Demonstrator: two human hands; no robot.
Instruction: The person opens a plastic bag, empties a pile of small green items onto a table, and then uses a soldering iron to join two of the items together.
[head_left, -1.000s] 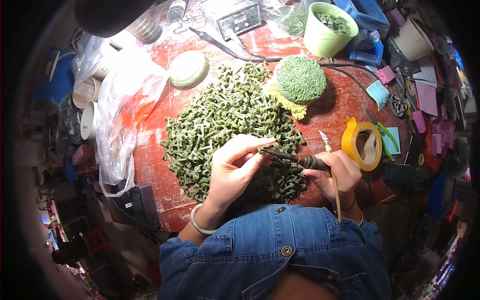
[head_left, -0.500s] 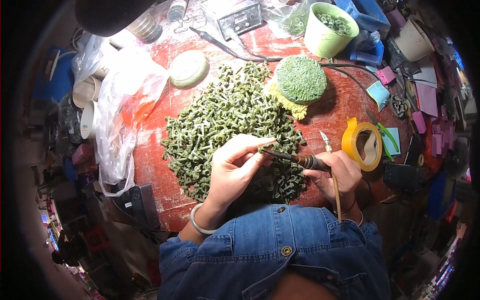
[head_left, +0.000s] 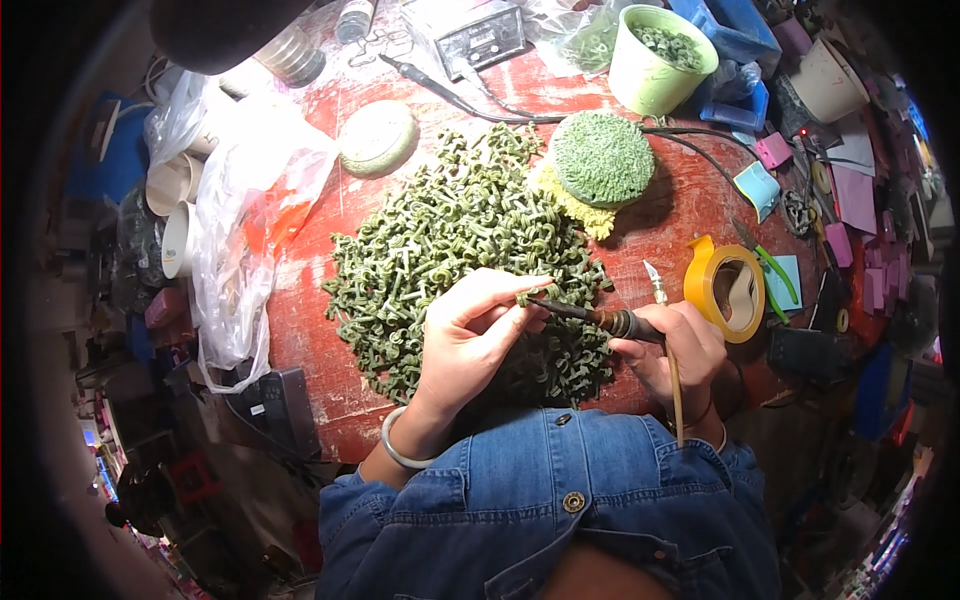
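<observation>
Stillness at left grip (head_left: 470, 330): found thumb and forefinger pinched around one small green piece (head_left: 523, 298), above the near part of a heaped pile (head_left: 430, 240) of curled green pieces on a red worktop (head_left: 305, 340). Saw right grip (head_left: 685, 350) wrapped about the handle of a dark-tipped tool (head_left: 625, 324), tip pointed leftward, up against or just beside that piece; could not make out actual contact. Noticed very little change over the last half second: only a faint slide of right grip to the right, carrying along a craft knife (head_left: 656, 282) tucked between the fingers, just beside a roll of yellow tape (head_left: 703, 290). Also caught a small red light (head_left: 803, 132) newly showing among the clutter at the right. Found no clear shift in left grip, pile, round green pad (head_left: 600, 155) or pale green tub (head_left: 640, 85). Took this to mean steady close work at the fingertips, with piece neither released nor swapped. Could not judge any alteration in the piece itself, too small and partly covered.
</observation>
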